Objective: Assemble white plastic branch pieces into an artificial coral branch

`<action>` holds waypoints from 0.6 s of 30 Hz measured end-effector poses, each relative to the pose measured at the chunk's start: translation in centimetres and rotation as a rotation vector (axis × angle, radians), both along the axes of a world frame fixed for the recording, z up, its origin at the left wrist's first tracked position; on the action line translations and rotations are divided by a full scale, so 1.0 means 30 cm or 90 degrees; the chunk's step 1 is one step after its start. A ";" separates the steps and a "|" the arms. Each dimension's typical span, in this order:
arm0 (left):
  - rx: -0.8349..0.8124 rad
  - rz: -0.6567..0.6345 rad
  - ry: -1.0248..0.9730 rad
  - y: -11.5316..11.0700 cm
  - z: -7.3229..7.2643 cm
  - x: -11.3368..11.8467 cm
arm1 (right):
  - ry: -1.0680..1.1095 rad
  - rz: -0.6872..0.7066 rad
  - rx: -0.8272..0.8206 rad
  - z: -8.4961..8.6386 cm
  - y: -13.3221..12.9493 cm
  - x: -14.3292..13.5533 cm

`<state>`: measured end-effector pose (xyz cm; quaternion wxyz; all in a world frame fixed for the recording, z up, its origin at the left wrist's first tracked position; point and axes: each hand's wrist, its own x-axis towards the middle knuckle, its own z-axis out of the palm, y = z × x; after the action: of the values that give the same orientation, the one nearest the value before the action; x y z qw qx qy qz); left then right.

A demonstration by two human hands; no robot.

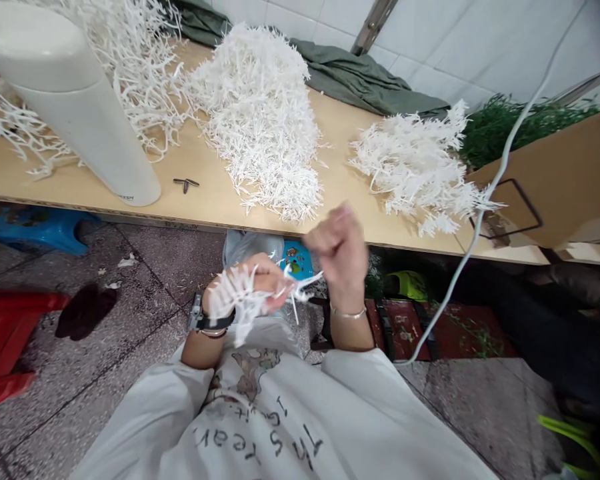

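My left hand point(260, 283) is closed on a white branched plastic sprig point(240, 300), which spreads over the fingers and past the fingertips. To its right and slightly higher, my right hand point(343, 250) is raised near the table edge, its fingers curled together and blurred; anything in them is too small to make out. Beyond both hands, a large heap of small white pieces point(273, 120) lies on the tan table point(200, 200). A looser pile of white sprigs point(415, 160) sits to the right, and longer white branched strands point(140, 73) lie at the back left.
A white bottle point(90, 127) stands at the left, with dark seeds point(186, 183) beside it. Green cloth point(360, 77) lines the back edge. A white cable point(500, 167) hangs at right before a cardboard box point(570, 180). Red point(10, 333) and blue point(45, 227) stools stand at lower left.
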<state>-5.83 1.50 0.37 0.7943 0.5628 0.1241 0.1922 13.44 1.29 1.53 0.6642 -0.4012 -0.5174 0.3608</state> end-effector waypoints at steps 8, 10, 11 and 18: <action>-0.014 0.202 -0.004 -0.017 -0.002 -0.018 | -0.067 0.051 -0.040 0.028 -0.023 -0.063; -0.022 0.200 0.013 -0.016 0.006 -0.008 | -0.173 0.138 -0.092 0.010 -0.062 -0.123; -0.026 0.197 0.019 -0.017 0.009 -0.006 | -0.209 0.157 -0.097 0.005 -0.076 -0.139; -0.031 0.232 0.137 -0.024 0.003 -0.028 | -0.339 0.265 -0.014 0.011 -0.084 -0.131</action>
<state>-6.67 0.78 0.46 0.7419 0.5290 0.3123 0.2686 9.50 -1.23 1.85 0.4135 -0.3739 -0.7397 0.3769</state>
